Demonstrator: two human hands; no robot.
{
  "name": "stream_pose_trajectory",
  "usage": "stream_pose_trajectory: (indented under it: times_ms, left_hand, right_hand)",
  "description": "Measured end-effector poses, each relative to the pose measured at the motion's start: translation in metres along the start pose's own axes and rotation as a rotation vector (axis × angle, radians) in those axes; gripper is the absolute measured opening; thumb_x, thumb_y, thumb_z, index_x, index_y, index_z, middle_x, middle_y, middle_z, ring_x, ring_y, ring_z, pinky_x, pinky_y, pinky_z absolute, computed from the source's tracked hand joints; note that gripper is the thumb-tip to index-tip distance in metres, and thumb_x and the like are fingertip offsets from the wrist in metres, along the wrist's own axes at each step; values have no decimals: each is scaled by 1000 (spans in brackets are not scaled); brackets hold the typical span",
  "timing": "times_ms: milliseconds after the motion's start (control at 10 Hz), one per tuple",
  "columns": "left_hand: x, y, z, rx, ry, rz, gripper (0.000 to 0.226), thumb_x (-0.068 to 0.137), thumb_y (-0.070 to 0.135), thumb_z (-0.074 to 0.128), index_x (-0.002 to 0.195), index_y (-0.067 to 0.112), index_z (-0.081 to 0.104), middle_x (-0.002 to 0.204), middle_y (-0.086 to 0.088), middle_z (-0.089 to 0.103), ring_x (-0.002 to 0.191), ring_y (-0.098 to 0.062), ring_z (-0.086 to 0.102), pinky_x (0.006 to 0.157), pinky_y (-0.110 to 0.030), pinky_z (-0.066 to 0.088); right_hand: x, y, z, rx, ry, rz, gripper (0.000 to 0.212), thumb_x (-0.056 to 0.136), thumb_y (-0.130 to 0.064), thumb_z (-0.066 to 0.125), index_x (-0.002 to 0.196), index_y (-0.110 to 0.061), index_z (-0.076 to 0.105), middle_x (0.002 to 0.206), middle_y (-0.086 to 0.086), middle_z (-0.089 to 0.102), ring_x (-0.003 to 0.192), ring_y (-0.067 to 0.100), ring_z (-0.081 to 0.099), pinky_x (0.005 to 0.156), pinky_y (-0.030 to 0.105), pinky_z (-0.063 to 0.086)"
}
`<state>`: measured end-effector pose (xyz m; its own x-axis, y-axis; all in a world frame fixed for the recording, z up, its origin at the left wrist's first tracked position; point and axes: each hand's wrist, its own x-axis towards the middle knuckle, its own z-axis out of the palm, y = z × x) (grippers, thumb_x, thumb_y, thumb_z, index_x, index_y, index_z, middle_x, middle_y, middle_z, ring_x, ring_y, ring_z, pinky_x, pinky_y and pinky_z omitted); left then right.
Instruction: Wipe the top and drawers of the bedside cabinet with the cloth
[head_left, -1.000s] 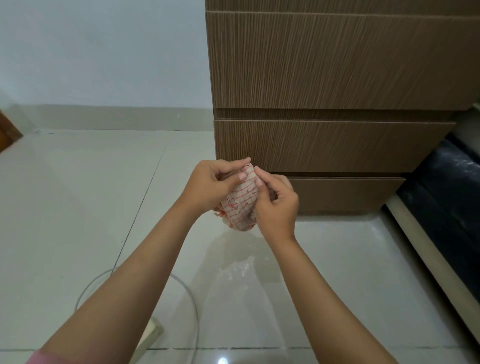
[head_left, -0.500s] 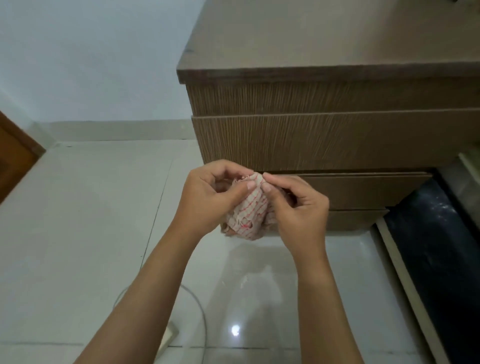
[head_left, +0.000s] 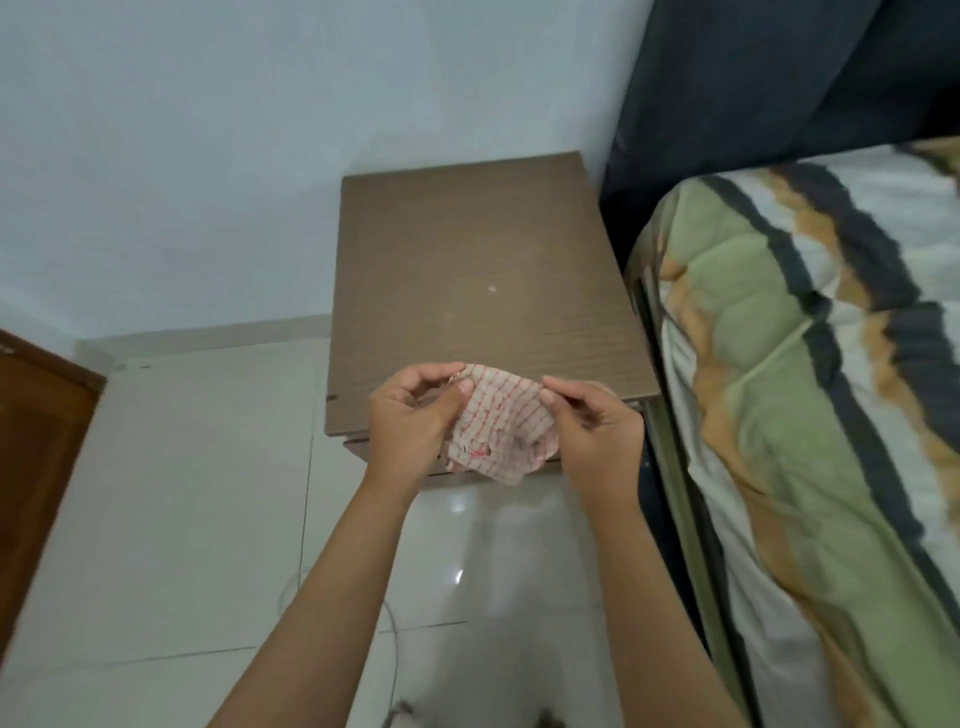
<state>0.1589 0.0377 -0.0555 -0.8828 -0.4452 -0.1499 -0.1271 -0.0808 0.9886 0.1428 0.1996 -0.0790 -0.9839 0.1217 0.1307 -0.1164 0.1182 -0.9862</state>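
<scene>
- Forearms reach up from six o'clock toward the centre of the head view, bare, converging on one small bundle.
- Left hand (head_left: 410, 415) pinches the near-left corner of the cloth (head_left: 498, 423) between thumb and curled fingers; right hand (head_left: 597, 431) pinches the upper-right corner the same way, so both hands are grasping the cloth and nothing else.
- Cloth, checked red on white, hangs stretched between the two hands, its long axis running roughly nine to three o'clock, its lower edge sagging toward six o'clock; it looks half unfolded and not yet flattened into a wiping pad.
- Cloth hangs over the front edge of the bedside cabinet (head_left: 478, 270); I cannot tell whether it touches the wood or hangs just above it.
- Cabinet top lies straight ahead at twelve o'clock from the hands, its long axis running six to twelve o'clock, away from the person; both hands sit about equally near it, the right one nearer the three o'clock corner.
- Drawers are nearly hidden beneath the hands and cloth; only a sliver of the front shows at seven o'clock of the cloth.
- Judgement: the wipe has not begun; the coming move calls for lowering the cloth and pushing it toward twelve o'clock.
- Bed (head_left: 810, 395) with a striped cover lies at three o'clock, just beside the cabinet; tiled floor (head_left: 197, 493) spreads at nine o'clock.
- Wall (head_left: 234, 130) stands behind the cabinet at twelve o'clock.
</scene>
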Motion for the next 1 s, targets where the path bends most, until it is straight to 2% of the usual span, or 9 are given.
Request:
stream_pose_trajectory:
  times_ms: [100,200,300,400,600,700,800,900,1000]
  left_hand:
    - [9,15,39,90,-3,-21,19,75,-1,73,80,16,68,81,0,69,73,-5,65,67,-23,55]
    - [28,9,74,148,-31,-78,20,75,-1,73,79,17,66,81,-2,66,76,-13,64,67,-28,56]
    - [55,-11,105,177,-52,-136,21,75,0,73,77,19,64,82,-5,65,78,-18,62,71,-35,57]
    - [84,-37,130,250,-50,-223,24,75,4,74,74,25,62,79,2,66,78,-17,64,75,-38,56]
    - [121,-67,160,404,-11,-375,13,81,9,68,83,19,61,87,0,67,84,-20,66,76,-33,55]
    - [130,-74,167,462,-32,-390,17,84,6,62,89,21,59,93,-1,67,91,-20,64,84,-37,54]
    - [129,-76,173,557,-38,-406,17,86,9,60,103,13,61,108,-5,65,101,-20,61,90,-34,50]
    - [114,-68,172,629,-39,-404,26,89,20,59,114,13,59,115,-3,61,106,-19,57,90,-31,48]
    - [81,-57,162,706,-54,-385,19,89,20,56,106,15,62,105,-3,64,96,-19,60,82,-26,49]
  right_hand:
    - [43,-21,-25,-194,2,-16,16,80,-3,69,91,-13,73,83,0,67,77,2,62,70,7,45]
    - [87,-15,-46,-383,-65,-43,14,80,-3,68,91,-9,73,86,3,69,78,2,60,74,9,46]
    - [131,3,-56,-503,-161,17,15,83,-4,65,95,-9,73,92,5,70,86,12,62,75,9,44]
    - [164,25,-55,-612,-235,159,19,88,-7,60,103,-10,71,101,3,69,94,11,60,81,13,40]
    - [207,59,-45,-663,-308,342,18,89,-10,59,103,-12,70,104,1,69,97,11,60,82,15,40]
    - [222,69,-45,-661,-327,384,16,89,-11,59,101,-14,70,104,0,67,97,11,59,85,20,45]
    - [235,63,-46,-609,-337,451,17,91,-13,57,104,-15,68,106,1,66,99,13,59,87,25,48]
    - [246,46,-57,-604,-285,414,19,91,-16,57,107,-17,68,106,-3,64,93,7,57,78,18,43]
    - [255,6,-84,-465,78,337,16,88,-16,60,102,-16,68,103,1,64,88,8,60,74,18,47]
